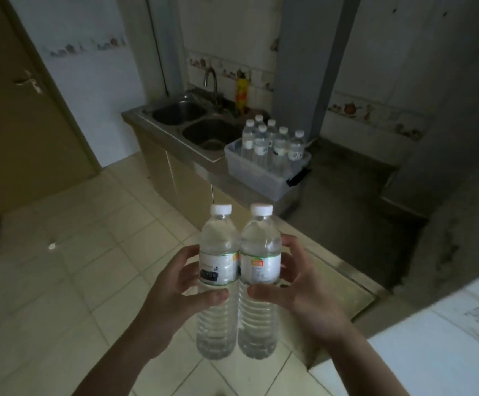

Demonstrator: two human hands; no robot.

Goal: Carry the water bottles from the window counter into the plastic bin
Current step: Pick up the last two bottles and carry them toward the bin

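Observation:
I hold two clear water bottles with white caps upright and side by side in front of me, above the tiled floor. My left hand (175,284) grips the left bottle (218,252) around its label. My right hand (295,287) grips the right bottle (261,247) the same way. Ahead, on the steel counter beside the sink, stands the translucent plastic bin (261,178) with a black latch. Several white-capped water bottles (272,141) stand upright inside it.
A double steel sink (195,121) with a tap lies left of the bin, a yellow bottle (241,95) behind it. A brown door (18,115) is at the left. A white counter corner (432,352) juts in at the lower right. Pale floor tiles (89,252) stretch between me and the counter.

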